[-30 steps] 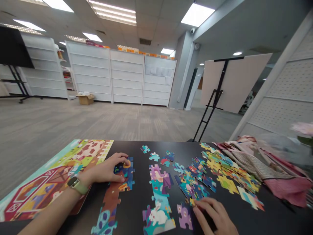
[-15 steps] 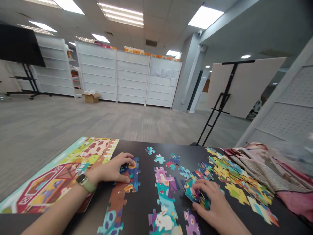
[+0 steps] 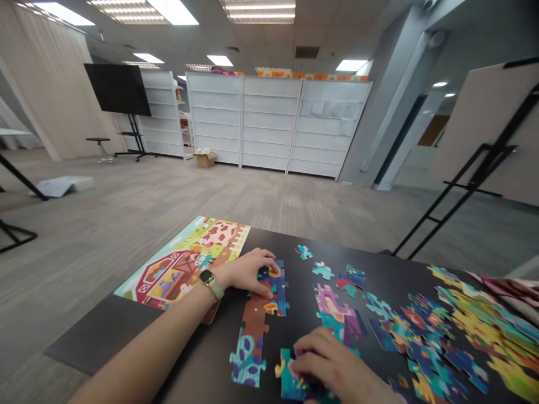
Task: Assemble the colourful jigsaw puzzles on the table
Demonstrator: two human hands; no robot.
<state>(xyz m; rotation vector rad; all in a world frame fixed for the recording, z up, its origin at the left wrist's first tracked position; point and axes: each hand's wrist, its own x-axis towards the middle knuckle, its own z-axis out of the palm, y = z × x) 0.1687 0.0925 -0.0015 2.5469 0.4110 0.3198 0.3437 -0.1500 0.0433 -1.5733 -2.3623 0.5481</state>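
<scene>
In the head view my left hand [image 3: 251, 271] lies over the top of a strip of joined jigsaw pieces [image 3: 255, 317]. Its thumb and curled fingers press on a dark blue piece there. Brown, blue and purple-spotted pieces make up this strip. My right hand [image 3: 332, 359] is closed on a teal jigsaw piece [image 3: 290, 379], just right of the strip's lower end; the hand partly hides what it holds. Beyond that hand lies a second joined section [image 3: 330, 303] in pink, teal and purple, its lower part covered.
A farm picture board [image 3: 189, 264] lies left on the black table [image 3: 122, 331]. Loose teal and blue pieces [image 3: 433, 336] are heaped right, beside yellow pieces [image 3: 475, 320] and a pinkish cloth [image 3: 509, 289]. Past the table stand an easel board [image 3: 467, 129] and white shelves [image 3: 269, 123].
My view has turned left. My right hand has moved left from beside the loose heap, carrying a piece toward the left strip. The left hand stays on the strip.
</scene>
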